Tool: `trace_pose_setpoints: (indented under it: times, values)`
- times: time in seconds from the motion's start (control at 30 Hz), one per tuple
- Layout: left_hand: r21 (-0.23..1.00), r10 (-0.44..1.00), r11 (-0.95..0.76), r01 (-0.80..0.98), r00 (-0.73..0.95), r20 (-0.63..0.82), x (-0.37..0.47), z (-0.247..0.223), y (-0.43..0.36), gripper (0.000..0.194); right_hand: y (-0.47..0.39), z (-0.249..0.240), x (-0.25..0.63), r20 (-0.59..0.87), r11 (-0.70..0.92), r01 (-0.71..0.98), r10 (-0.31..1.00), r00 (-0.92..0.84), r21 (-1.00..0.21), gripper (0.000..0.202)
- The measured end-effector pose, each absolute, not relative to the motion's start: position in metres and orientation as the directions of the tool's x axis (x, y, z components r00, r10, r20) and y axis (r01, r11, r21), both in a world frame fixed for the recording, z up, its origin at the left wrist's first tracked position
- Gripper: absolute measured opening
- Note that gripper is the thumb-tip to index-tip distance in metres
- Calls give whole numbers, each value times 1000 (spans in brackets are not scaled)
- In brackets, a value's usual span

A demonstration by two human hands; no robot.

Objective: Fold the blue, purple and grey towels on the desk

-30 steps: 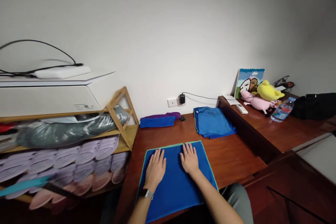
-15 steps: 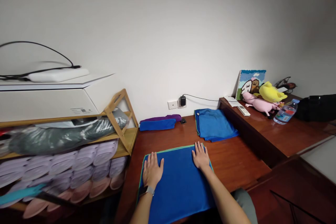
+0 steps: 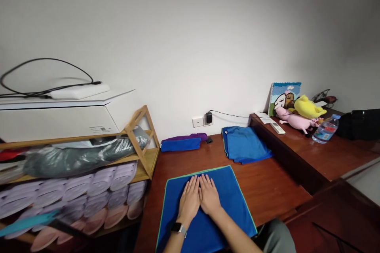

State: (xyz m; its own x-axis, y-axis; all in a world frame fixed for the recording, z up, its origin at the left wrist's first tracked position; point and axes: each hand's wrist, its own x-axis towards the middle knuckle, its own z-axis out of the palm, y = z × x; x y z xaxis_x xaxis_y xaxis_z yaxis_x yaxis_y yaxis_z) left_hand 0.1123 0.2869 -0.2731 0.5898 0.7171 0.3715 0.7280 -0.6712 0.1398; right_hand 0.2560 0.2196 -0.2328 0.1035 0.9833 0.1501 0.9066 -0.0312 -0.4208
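A blue cloth (image 3: pixel 231 193) with green edging lies spread on the brown wooden table (image 3: pixel 264 189). Both hands rest flat on it, side by side near its far edge, thumbs close together. My left hand (image 3: pixel 190 199), with a watch (image 3: pixel 179 228) on the wrist, has its fingers stretched out and presses on the fabric. Likewise, my right hand (image 3: pixel 209 195) lies palm down with straight fingers. Neither hand grips anything. Beyond them, a folded blue cloth (image 3: pixel 246 144) sits toward the back right, and folded blue and purple cloths (image 3: pixel 182 143) lie along the wall.
At left stands a wooden rack (image 3: pixel 145 142) with several slippers (image 3: pixel 97 182), topped by a white box (image 3: pixel 59 122). On the raised right-hand surface are a plastic bottle (image 3: pixel 325 129), plush toys (image 3: pixel 308 106) and a remote (image 3: pixel 278 128). A charger (image 3: pixel 209 117) is plugged into the wall.
My hands have slid inward from the cloth's two sides to its middle and now lie next to each other. The view has shifted slightly.
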Motion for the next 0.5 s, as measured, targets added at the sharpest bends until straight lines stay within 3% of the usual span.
trace_pose_setpoints:
  times: [0.13,0.27,0.5]
  values:
    - [169,838,-518,839,457,298,102,-293,295,62,224,-237,268,73,-47,899,994,87,-434,65]
    - [179,869,-467,866,413,273,77,-303,310,67,233,-240,294,54,-83,915,992,114,-395,66]
    - [171,897,-429,887,395,201,21,-293,342,70,220,-232,369,-50,-319,905,947,318,-282,65]
